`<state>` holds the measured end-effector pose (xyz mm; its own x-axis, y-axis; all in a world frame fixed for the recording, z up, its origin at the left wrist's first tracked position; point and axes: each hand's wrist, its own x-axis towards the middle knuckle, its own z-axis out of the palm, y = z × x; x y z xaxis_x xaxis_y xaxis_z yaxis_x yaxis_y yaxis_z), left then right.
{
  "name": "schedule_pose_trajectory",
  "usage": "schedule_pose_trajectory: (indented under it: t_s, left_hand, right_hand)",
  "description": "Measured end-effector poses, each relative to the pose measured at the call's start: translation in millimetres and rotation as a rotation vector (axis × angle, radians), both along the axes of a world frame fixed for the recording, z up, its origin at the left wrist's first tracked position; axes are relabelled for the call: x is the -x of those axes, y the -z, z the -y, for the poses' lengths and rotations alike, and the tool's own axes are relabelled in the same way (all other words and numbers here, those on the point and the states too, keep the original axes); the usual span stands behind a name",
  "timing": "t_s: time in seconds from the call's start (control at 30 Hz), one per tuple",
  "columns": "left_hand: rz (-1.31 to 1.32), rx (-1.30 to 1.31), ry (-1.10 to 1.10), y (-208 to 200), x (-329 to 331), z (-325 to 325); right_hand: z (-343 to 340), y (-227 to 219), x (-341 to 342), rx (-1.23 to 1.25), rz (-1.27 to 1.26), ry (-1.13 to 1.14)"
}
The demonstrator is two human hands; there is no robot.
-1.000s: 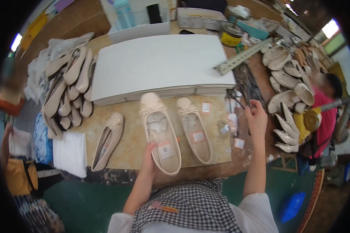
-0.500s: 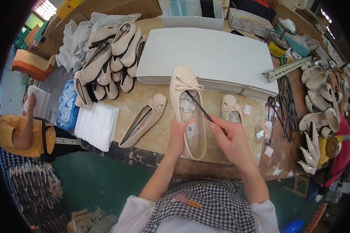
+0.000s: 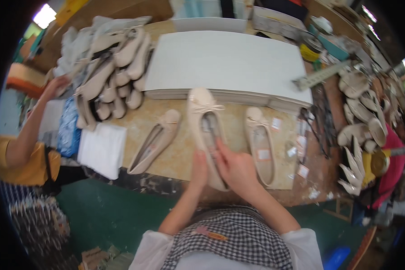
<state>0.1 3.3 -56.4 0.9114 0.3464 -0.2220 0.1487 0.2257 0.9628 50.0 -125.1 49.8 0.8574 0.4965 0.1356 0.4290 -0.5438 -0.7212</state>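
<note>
A glossy beige ballet flat (image 3: 195, 118) with a bow points toe-away in front of me, above the tabletop. My left hand (image 3: 200, 170) is closed around its left side near the heel. My right hand (image 3: 235, 168) reaches over its opening, fingers pinched inside the shoe. A dark, blurred line, the thin black rod (image 3: 207, 122), runs from the toe to those fingers; its lower end is hidden. One matching flat (image 3: 165, 130) lies tilted on the left, with a dark strip inside. Another flat (image 3: 270, 168) lies on the right.
Stacked white sheets (image 3: 229, 63) stand behind the shoes. Piled beige flats (image 3: 101, 81) and white cloths (image 3: 102, 150) lie left. Black rods (image 3: 321, 121), small tags and more shoes (image 3: 362, 119) lie right. A co-worker's arm (image 3: 31, 119) reaches toward the left pile.
My right hand has moved left and down into the shoe's opening, bringing the rod more in line with the shoe. The co-worker's hand has risen toward the shoe pile. The view has shifted slightly.
</note>
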Motion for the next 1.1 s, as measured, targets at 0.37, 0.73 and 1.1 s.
schedule_pose_trajectory:
  t_s: [0.37, 0.73, 1.1]
  left_hand:
    - [-0.193, -0.729, 0.484, -98, -49, 55]
    - [-0.278, 0.740, 0.542, -35, -19, 49]
    - [-0.067, 0.713, 0.500, -61, -15, 20]
  right_hand:
    - [234, 69, -104, 0.671, 0.184, 0.748]
    - [257, 4, -62, 0.075, 0.050, 0.782]
    - [245, 60, -58, -0.105, 0.114, 0.776]
